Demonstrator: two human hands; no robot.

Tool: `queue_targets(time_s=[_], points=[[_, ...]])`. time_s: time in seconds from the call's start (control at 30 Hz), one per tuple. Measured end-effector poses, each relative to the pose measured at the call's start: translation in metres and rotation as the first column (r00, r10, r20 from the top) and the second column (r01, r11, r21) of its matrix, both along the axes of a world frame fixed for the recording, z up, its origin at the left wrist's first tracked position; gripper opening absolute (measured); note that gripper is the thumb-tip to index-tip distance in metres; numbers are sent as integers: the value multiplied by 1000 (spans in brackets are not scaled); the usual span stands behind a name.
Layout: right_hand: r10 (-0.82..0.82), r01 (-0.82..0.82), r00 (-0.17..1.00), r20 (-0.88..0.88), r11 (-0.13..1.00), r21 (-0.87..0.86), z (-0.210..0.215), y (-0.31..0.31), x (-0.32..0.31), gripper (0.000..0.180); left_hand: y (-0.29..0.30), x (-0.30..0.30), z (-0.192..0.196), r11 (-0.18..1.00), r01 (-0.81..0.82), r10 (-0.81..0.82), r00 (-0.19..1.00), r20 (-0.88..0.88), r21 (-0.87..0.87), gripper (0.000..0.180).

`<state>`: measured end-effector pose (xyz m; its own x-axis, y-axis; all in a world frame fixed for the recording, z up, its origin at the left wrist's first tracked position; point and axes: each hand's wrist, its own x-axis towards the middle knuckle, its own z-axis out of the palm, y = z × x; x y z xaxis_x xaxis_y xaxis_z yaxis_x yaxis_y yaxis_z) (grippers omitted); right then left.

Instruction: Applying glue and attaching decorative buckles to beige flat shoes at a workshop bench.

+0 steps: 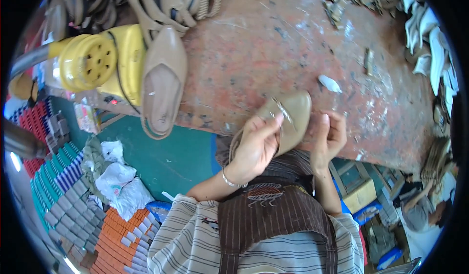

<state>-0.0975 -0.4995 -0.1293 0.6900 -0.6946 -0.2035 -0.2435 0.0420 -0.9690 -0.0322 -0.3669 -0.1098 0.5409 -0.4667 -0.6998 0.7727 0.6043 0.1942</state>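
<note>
Here at the near edge of the worktable (244, 54), your left hand (260, 144) has the tan pointed shoe (299, 127), the thumb laid over the upper right by the shiny trim (286, 115). That's a closed, holding grip, and the toe angles up and away to the right. The shoe sits between your two hands, over the table's edge and partly above your brown apron (278, 220).

And across to your right hand (331, 139): just beside the toe, apart from the shoe, thumb raised and fingers curled in, a narrow shape. Whether anything tiny sits between those fingertips, I can't tell from here.

The step in hand looks like close work on that trim, with the left hand steadying and the right ready to help. The next move seems to call for a firm left hold, so the shoe doesn't roll, and a light, exact touch from the right on the trim, without marking the smooth upper.

Out beyond the toe, a small white bottle (330, 84) lies on its side, near enough to reach. Off to the left, a tan slingback (164, 95) rests beside the yellow machine (129, 66).
</note>
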Motion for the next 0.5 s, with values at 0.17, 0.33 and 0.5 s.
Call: queue_targets(time_s=[0.17,0.33,0.5], points=[[68,-69,997,-19,997,-47,-34,-6,-18,8,44,12,54,984,132,-128,991,40,-120,27],[178,-224,972,-155,901,-372,-34,-2,-16,6,66,97,148,998,-35,6,880,475,53,18],[163,-193,981,-109,891,-411,-42,-2,-23,7,107,320,232,944,-199,-190,326,926,264,25]])
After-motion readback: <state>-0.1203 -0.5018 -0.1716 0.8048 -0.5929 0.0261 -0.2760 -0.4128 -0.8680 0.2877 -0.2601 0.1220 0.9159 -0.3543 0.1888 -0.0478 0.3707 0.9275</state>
